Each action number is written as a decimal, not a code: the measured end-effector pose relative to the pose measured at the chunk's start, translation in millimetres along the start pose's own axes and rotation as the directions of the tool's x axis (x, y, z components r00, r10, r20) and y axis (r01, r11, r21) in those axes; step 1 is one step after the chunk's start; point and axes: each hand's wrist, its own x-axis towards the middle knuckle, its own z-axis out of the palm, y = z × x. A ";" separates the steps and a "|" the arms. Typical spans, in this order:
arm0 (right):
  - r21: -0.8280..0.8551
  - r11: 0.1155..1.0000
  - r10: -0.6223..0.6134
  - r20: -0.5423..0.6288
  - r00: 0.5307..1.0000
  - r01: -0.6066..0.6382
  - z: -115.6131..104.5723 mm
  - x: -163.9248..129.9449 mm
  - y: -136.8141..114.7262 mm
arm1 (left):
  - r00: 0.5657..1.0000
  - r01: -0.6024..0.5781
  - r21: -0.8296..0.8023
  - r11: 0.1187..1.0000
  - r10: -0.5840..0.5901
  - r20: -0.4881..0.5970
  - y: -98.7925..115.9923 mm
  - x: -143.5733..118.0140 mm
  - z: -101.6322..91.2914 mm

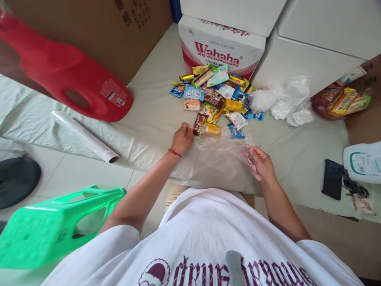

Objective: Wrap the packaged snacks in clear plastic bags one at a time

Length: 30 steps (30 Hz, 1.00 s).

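A clear plastic bag [222, 159] lies loosely spread between my hands at the front of the covered surface. My right hand [260, 162] pinches the bag's right side, its plastic bunched in the fingers. My left hand [182, 140], with a red cord on the wrist, is closed beside a brown snack packet [199, 123] and the bag's left edge; which of them it grips I cannot tell. A yellow packet [211, 129] lies against the brown one, at the bag's upper edge. Beyond is a heap of small wrapped snacks [214, 99] in several colours.
A Wahaba-style printed carton [220, 49] stands behind the heap. Crumpled white bags [290, 101] and a red container of snacks [339, 103] are to the right, near a phone [332, 179] and keys [354, 184]. A red jug [80, 79], a roll [85, 135] and a green stool [59, 226] are left.
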 end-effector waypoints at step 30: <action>-0.419 0.900 -0.133 -0.010 0.991 0.116 -37.6 8.4 48.3 | 0.929 0.355 -0.047 0.934 -0.357 -0.097 10.7 -67.0 1.0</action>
